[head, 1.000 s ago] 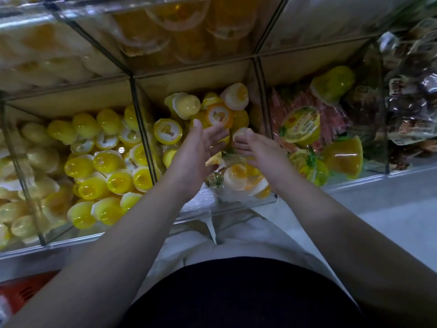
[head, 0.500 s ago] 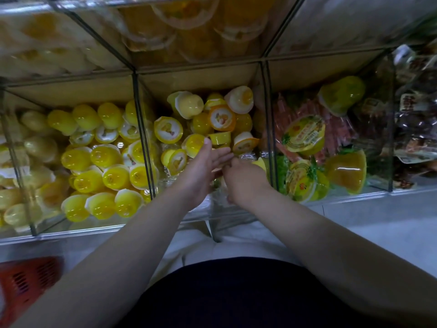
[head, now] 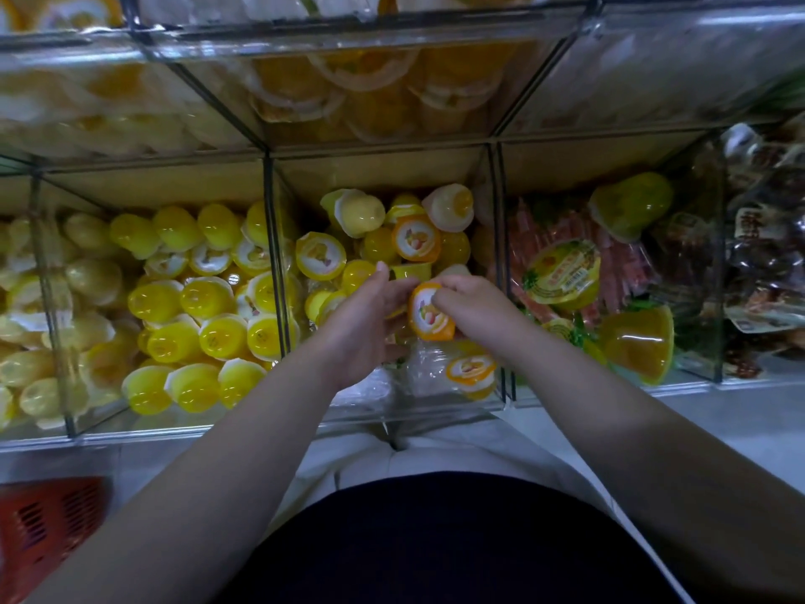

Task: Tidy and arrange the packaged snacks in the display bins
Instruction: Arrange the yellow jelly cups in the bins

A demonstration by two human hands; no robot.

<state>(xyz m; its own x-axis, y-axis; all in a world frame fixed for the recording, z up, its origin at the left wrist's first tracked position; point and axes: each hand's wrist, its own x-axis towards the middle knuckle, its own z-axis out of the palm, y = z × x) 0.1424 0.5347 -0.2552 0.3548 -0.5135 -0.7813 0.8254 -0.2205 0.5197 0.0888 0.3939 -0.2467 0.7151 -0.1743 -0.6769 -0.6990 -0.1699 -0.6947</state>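
You face a two-tier unit of clear display bins [head: 501, 272], whose transparent panels meet along dark edge strips. A tan back panel [head: 383, 172] closes the far side of the lower tier. The front panes of the upper tier [head: 348, 41] catch pale streaks of glare, while the scene as a whole is dim. To the right, near the foot of the unit, you see a pale grey floor [head: 749, 433]. In the near left corner is a red slotted plastic basket [head: 48, 534], cut off by the frame edge.
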